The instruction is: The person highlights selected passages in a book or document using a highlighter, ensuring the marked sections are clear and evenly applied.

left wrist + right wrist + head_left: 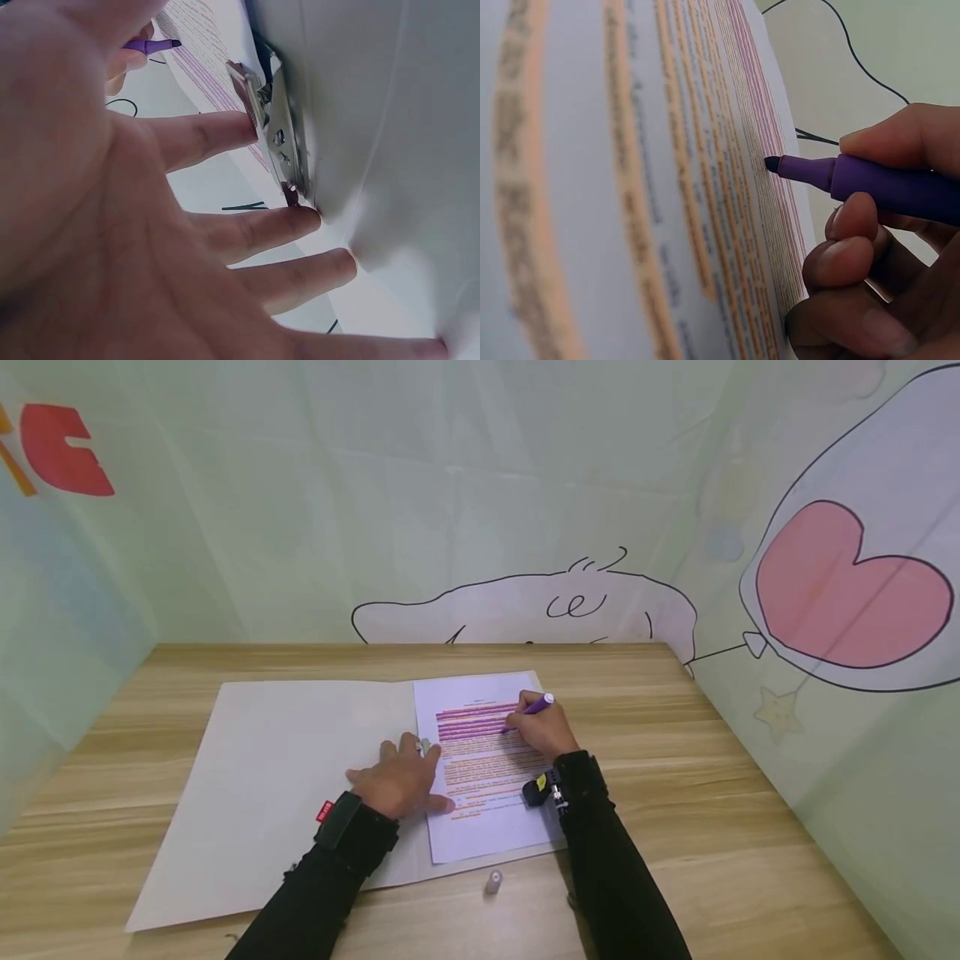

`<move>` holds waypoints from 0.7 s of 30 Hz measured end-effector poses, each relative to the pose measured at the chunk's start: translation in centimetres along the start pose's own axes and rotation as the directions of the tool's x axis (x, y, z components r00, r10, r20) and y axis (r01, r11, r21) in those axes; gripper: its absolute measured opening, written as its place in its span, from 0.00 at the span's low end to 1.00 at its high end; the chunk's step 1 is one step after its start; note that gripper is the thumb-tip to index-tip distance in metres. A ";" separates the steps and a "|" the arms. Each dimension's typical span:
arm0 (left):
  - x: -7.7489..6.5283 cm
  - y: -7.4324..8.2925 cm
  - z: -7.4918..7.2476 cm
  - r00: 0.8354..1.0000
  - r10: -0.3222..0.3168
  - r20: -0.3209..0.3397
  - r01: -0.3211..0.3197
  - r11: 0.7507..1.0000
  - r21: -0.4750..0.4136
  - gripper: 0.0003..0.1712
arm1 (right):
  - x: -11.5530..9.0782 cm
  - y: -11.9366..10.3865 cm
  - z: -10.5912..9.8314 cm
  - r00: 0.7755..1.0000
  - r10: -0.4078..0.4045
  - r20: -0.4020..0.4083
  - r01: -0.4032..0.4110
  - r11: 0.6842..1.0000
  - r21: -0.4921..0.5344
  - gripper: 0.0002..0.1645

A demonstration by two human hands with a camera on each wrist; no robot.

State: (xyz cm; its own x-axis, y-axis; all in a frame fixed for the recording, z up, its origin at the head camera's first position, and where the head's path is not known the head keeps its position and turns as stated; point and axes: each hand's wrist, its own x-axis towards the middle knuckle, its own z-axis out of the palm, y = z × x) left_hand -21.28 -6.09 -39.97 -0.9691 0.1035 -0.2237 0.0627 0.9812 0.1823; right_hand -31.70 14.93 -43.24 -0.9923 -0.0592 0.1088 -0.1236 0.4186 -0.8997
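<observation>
A purple highlighter [539, 703] is pinched in my right hand [552, 732]. Its dark tip [773, 163] is at the printed lines in the upper part of a white sheet [480, 843]. Purple-pink strokes cover lines near the top of the sheet, with orange strokes lower down. The sheet lies on the right side of an opened pale folder [292, 760]. My left hand [400, 781] rests with spread fingers at the sheet's left edge and on the folder. Beside those fingers, in the left wrist view, is a metal clip [281, 135], partly hidden in the head view.
A small greyish cap [492, 882] lies on the wooden table [720, 860] below the folder's front edge. A red tag [324, 812] shows beside the left wrist. Printed cloth walls [450, 510] stand behind and at both sides of the table.
</observation>
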 end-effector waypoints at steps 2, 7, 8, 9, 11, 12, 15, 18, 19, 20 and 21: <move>0.0 0.0 0.0 1.000 0.002 -0.001 -0.002 1.000 0.002 0.52 | 0.0 0.0 -0.1 1.000 0.000 -0.007 0.000 1.000 -0.001 0.20; 0.0 0.0 -0.1 1.000 0.003 0.002 -0.003 1.000 0.003 0.52 | 0.1 0.2 -0.1 1.000 0.005 -0.001 -0.005 1.000 0.002 0.20; 0.0 0.0 0.0 1.000 0.001 0.005 -0.001 1.000 0.003 0.51 | 0.1 0.3 -0.2 1.000 0.006 0.002 -0.006 1.000 0.003 0.20; 0.1 0.1 0.0 1.000 -0.001 0.007 0.001 1.000 0.003 0.51 | 0.1 0.3 -0.2 1.000 0.008 0.004 -0.008 1.000 0.000 0.20; 0.1 0.1 0.1 1.000 -0.003 0.011 0.003 1.000 0.004 0.51 | 0.1 0.3 -0.4 1.000 0.008 0.003 -0.008 1.000 -0.020 0.19; 0.1 0.1 0.1 1.000 -0.004 0.011 0.004 1.000 0.003 0.51 | 0.0 0.4 -0.5 1.000 0.010 0.003 -0.009 0.999 -0.034 0.19; 0.1 0.1 0.1 1.000 -0.004 0.010 0.004 1.000 0.001 0.52 | 0.0 0.4 -0.7 1.000 0.011 0.001 -0.010 0.997 -0.074 0.19; 0.1 0.2 0.1 1.000 -0.004 0.008 0.004 1.000 -0.003 0.52 | 0.0 0.4 -0.8 1.000 0.018 0.009 -0.017 0.996 -0.086 0.18; 0.1 0.1 0.1 1.000 -0.004 0.007 0.004 1.000 -0.004 0.52 | 0.1 0.4 -0.8 1.000 0.019 0.012 -0.018 0.996 -0.088 0.18; 0.1 0.2 0.0 1.000 -0.003 0.006 0.003 1.000 -0.005 0.52 | 0.1 0.4 -0.8 1.000 0.021 0.015 -0.019 0.996 -0.088 0.18; 0.1 0.1 0.0 1.000 -0.002 0.005 0.002 1.000 -0.005 0.52 | 0.1 0.4 -0.9 1.000 0.021 0.018 -0.019 0.996 -0.088 0.18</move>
State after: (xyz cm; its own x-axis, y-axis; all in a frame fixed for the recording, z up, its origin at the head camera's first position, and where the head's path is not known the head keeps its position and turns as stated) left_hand -21.34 -5.94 -39.94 -0.9680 0.1028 -0.2291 0.0599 0.9805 0.1869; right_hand -31.89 15.85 -43.18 -0.9943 -0.0665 0.0827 -0.1049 0.4981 -0.8608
